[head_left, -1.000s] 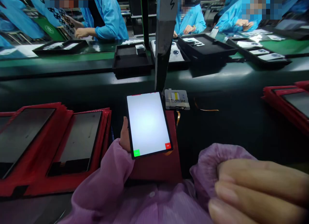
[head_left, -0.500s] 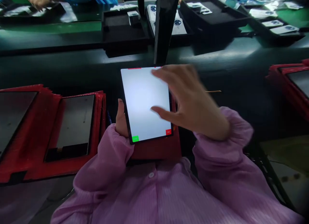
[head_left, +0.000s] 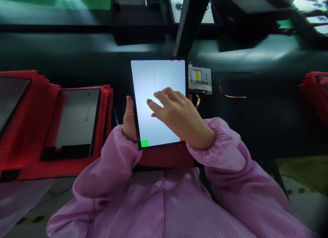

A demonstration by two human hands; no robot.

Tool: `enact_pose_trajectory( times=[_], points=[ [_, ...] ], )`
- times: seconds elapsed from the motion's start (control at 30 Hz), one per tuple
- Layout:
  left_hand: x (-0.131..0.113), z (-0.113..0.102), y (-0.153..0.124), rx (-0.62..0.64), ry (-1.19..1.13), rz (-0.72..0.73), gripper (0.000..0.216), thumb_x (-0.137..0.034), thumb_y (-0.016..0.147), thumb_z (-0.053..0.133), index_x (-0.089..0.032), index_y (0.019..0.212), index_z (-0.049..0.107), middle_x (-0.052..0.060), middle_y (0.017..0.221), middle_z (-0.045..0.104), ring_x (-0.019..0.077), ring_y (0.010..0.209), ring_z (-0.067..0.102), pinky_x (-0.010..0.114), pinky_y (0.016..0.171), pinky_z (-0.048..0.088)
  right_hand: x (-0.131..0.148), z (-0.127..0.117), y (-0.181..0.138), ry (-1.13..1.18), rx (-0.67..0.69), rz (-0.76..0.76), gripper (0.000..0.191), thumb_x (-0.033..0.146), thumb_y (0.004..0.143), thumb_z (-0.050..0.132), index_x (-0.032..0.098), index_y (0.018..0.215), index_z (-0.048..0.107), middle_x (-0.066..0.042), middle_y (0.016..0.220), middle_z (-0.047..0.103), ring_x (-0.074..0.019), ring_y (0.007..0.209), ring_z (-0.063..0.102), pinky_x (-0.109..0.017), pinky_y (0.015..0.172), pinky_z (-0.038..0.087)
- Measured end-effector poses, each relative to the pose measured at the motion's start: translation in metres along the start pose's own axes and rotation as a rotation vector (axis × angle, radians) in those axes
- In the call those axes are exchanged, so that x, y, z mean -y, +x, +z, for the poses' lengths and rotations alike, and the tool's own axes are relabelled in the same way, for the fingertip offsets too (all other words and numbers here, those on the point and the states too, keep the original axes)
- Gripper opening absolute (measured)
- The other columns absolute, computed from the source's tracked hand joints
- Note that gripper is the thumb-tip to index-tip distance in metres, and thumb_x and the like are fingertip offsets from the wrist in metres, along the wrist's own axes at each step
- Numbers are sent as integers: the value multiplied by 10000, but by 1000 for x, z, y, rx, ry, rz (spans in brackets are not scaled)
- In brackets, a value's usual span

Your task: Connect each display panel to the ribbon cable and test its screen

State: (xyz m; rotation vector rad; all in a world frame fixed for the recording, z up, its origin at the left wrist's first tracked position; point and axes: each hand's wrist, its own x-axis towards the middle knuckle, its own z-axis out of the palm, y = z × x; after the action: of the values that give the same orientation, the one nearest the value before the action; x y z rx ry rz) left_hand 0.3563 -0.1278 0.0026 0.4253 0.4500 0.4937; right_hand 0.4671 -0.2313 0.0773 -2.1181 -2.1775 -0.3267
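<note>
A lit tablet screen (head_left: 161, 74), nearly all white, stands tilted in front of me. A green square sits in its lower left corner, and small red marks show along its top edge. My left hand (head_left: 129, 120) grips its left side, thumb at the edge and the other fingers hidden behind. Over the middle of the screen is my right hand (head_left: 176, 110), its fingers apart and bent, holding nothing. A faint vertical line runs on the screen above one fingertip; whether that finger touches the glass I cannot tell. Under the tablet lies a red pad (head_left: 166, 157).
To the left, display panels (head_left: 77, 118) lie on red padded sleeves (head_left: 30, 163). A small circuit module (head_left: 201, 79) with a flex cable is right of the tablet. A black post (head_left: 191, 23) rises behind it, near black trays (head_left: 139, 23). More red sleeves (head_left: 316, 91) lie far right.
My right hand has moved left and down, to the screen's middle. A thin line now shows on the screen, and the long red bar at its top left is gone. The view has tipped downward.
</note>
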Motion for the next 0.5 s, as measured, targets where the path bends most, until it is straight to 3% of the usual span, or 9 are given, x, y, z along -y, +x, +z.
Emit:
enact_pose_trajectory(
  times=[0.1,0.2,0.37,0.43,0.5],
  points=[
    [1,2,-1,25,2,23,594,-580,976,324,-184,1351,561,26,1349,606,316,1437,350,478,1160,332,-10,-21,-11,64,76,10,318,329,978,535,147,1226,617,-109,1115,638,-248,1045,583,-366,870,500],
    [0,0,-2,94,-8,22,607,-596,965,380,-176,1374,537,41,1379,593,302,1428,374,458,1165,342,-15,-40,-27,97,166,147,460,445,970,531,164,1333,551,-73,940,659,-207,844,615,-313,675,493],
    [-2,-9,-3,198,-47,-39,625,-621,964,343,-213,1411,496,33,1378,598,281,1406,419,448,1144,388,-17,-44,-39,95,331,200,540,464,960,540,143,1393,512,-68,870,681,-230,775,649,-315,572,477],
    [-1,-9,-4,193,-56,-96,663,-663,945,329,-212,1392,519,48,1331,631,288,1383,452,453,1123,416,-24,-47,-40,151,278,209,512,484,962,521,171,1367,543,-58,870,686,-233,750,657,-332,566,493],
    [1,-7,-6,197,-58,-168,697,-716,905,346,-218,1334,578,60,1275,664,316,1350,489,474,1087,453,-36,-51,-42,171,131,325,478,489,974,490,211,1358,552,-56,910,696,-239,771,669,-356,632,520]
  ],
)
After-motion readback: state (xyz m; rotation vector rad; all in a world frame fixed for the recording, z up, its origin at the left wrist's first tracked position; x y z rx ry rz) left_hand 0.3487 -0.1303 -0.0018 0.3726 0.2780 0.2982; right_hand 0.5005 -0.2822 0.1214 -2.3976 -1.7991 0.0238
